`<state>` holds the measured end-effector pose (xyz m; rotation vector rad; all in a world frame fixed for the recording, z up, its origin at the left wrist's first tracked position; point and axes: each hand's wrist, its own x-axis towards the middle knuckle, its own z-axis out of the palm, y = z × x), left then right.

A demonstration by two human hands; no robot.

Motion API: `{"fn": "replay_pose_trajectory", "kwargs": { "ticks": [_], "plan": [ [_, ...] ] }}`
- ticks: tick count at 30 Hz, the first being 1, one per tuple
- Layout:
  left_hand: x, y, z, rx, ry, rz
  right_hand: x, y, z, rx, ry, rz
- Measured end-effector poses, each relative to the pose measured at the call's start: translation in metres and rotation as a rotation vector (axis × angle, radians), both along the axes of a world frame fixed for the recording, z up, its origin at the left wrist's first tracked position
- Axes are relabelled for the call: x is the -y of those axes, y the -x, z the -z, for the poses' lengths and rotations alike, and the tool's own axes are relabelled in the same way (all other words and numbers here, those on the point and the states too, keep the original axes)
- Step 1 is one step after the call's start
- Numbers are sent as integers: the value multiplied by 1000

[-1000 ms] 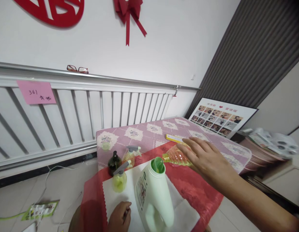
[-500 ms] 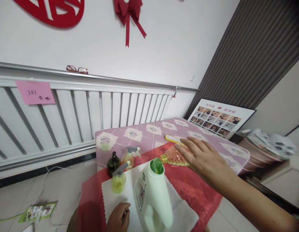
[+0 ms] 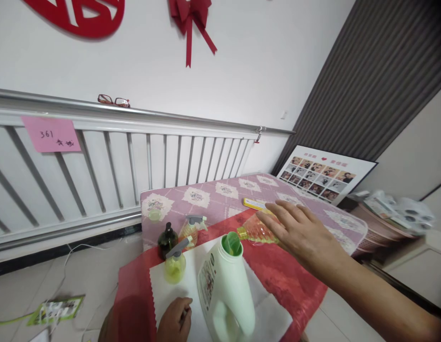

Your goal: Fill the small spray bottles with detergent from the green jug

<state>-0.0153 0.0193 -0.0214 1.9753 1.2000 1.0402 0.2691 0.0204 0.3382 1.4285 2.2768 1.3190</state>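
A pale green detergent jug (image 3: 232,289) stands uncapped on a white cloth, a green spout or small funnel (image 3: 232,243) set in its mouth. My right hand (image 3: 295,228) is closed over a clear ridged plastic bottle (image 3: 256,229). That bottle lies tilted nearly flat, its yellowish neck right at the jug's mouth; my palm and fingers hide its far end. Left of the jug, my left hand (image 3: 175,319) rests on the cloth with its fingers curled in, apart from the jug. Nothing shows in it.
Two spray bottles, one yellowish (image 3: 175,267) and one clear (image 3: 189,231), stand beside a dark pump bottle (image 3: 167,241). Behind them is a small pale lid (image 3: 154,215). A yellow-and-white box (image 3: 254,204) lies farther back. A radiator (image 3: 156,156) lines the wall.
Almost nothing differs. The view has shifted very slightly; both hands, the jug and the tilted bottle keep their places.
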Motion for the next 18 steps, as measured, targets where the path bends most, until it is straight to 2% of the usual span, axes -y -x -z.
{"fn": "replay_pose_trajectory", "kwargs": {
  "ticks": [5,18],
  "plan": [
    [-1,0,5,-26,35,13,-1,0,-1,3,14,11],
    [2,-1,-3,2,12,-27,-1,2,-2,73,-17,-21]
  ]
}}
